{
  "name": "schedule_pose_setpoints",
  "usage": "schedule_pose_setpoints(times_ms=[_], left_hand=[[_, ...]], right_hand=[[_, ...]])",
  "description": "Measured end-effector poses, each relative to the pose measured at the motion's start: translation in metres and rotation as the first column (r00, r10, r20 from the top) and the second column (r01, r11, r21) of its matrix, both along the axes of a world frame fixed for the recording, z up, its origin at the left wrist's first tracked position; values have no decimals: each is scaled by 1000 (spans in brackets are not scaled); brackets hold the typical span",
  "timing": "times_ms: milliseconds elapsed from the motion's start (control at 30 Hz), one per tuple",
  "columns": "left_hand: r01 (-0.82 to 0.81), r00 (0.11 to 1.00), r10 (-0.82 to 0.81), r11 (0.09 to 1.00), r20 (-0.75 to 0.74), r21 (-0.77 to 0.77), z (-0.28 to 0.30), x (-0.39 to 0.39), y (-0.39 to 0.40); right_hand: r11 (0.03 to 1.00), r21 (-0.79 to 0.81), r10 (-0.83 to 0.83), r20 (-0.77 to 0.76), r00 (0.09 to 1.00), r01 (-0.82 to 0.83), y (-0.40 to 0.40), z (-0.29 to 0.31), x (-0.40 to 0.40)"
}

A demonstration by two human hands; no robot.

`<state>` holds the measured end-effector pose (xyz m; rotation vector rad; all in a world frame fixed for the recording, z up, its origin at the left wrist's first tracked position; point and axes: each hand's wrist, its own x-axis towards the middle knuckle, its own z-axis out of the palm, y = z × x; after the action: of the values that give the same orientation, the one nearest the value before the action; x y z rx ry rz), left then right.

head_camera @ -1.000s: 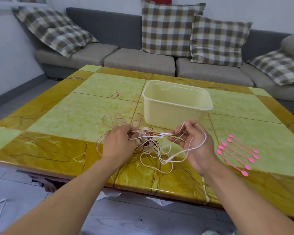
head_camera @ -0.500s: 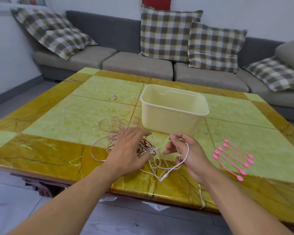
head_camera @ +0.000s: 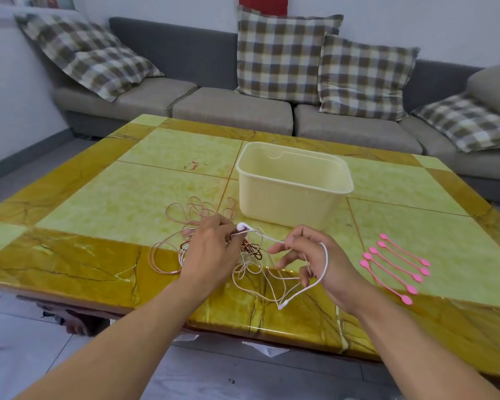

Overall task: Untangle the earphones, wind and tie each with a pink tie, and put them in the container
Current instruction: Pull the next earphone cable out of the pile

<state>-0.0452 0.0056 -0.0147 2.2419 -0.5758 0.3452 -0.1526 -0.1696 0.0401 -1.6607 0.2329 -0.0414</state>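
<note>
A tangle of pink, white and brown earphone cables (head_camera: 202, 226) lies on the table near its front edge. My left hand (head_camera: 211, 252) pinches a white earbud (head_camera: 242, 226) at the top of the tangle. A white cable (head_camera: 325, 265) loops round the back of my right hand (head_camera: 318, 261), whose thumb and forefinger pinch the cable; its plug (head_camera: 283, 305) hangs below. The pale yellow container (head_camera: 295, 186) stands just behind the hands. Several pink ties (head_camera: 395, 265) lie in a row to the right.
The yellow and green marble table (head_camera: 127, 197) has its front edge just under my wrists. A grey sofa (head_camera: 231, 108) with checked cushions runs along the far side. White scraps lie on the floor under the table.
My left hand went from lying over the tangle to pinching a white earbud. My right hand moved right and drew the white cable taut between the hands.
</note>
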Motion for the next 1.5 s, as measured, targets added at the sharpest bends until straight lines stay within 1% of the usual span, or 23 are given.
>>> schedule_pose_setpoints(times_ms=[67,133,200,267,367,500,567,633,767,867,933,1033,1100,1167,1200,1233,1267,1300,1333,1367,1400,1467,1500], left_hand=[[9,999,-10,1000,-52,-13,0,0,1],[51,995,-52,999,-90,-17,2,0,0],[121,984,-128,991,-122,-57,1,1,0],[160,970,-179,979,-166,-126,0,2,0],[134,921,-216,957,-323,-257,5,1,1],[89,878,-259,915,-402,-394,10,0,3],[45,865,-253,899,-434,-435,11,0,3],[24,867,-229,906,-443,-422,9,2,4],[-10,911,-136,937,-390,-350,9,3,8],[-123,947,-3,919,-320,-375,15,6,10],[-209,949,92,900,-302,-382,16,11,14],[-275,937,150,874,-316,-400,15,16,22],[-300,929,180,877,-323,-376,12,18,29],[-281,933,174,900,-314,-334,10,17,35],[-250,949,172,922,-265,-296,10,15,37],[-202,975,173,952,-140,-229,10,14,39],[-136,989,142,981,34,-141,10,13,39],[-63,977,74,996,201,-64,10,12,38],[13,949,-10,1000,314,-6,10,11,34],[79,930,-87,996,358,36,12,8,30],[133,922,-151,988,355,73,12,6,25],[197,941,-231,968,247,154,9,2,19],[208,951,-245,958,188,196,5,0,19]], right_hand=[[995,-95,13,-37,999,-17,-1,-5,1],[983,-182,13,-81,997,-28,-1,-11,3],[963,-271,-20,-122,992,-14,0,-14,5],[951,-308,-60,-128,990,18,-1,-15,6],[940,-332,-121,-114,986,77,-3,-14,7],[900,-425,-175,-151,973,96,-12,-18,8],[875,-478,-180,-173,968,77,-16,-20,8],[841,-538,-192,-192,963,60,-21,-21,7],[724,-688,-260,-223,939,37,-41,-20,4],[697,-717,-221,-240,945,-19,-53,-17,-2],[726,-688,-207,-193,959,18,-57,-15,-4],[772,-626,-217,-94,972,111,-57,-13,0],[837,-529,-179,-22,984,141,-53,-13,5],[893,-427,-120,69,990,138,-47,-13,9],[912,-386,-98,114,989,135,-44,-12,11],[928,-347,-84,155,984,134,-39,-11,13],[943,-307,-74,189,979,130,-34,-10,15],[955,-271,-64,214,975,122,-28,-10,18],[966,-234,-56,234,971,112,-23,-10,19],[975,-198,-47,247,968,98,-17,-10,21],[983,-164,-34,251,967,77,-12,-9,21],[997,-80,12,231,973,7,-5,-6,21],[999,0,39,220,975,-40,-3,-4,21]])
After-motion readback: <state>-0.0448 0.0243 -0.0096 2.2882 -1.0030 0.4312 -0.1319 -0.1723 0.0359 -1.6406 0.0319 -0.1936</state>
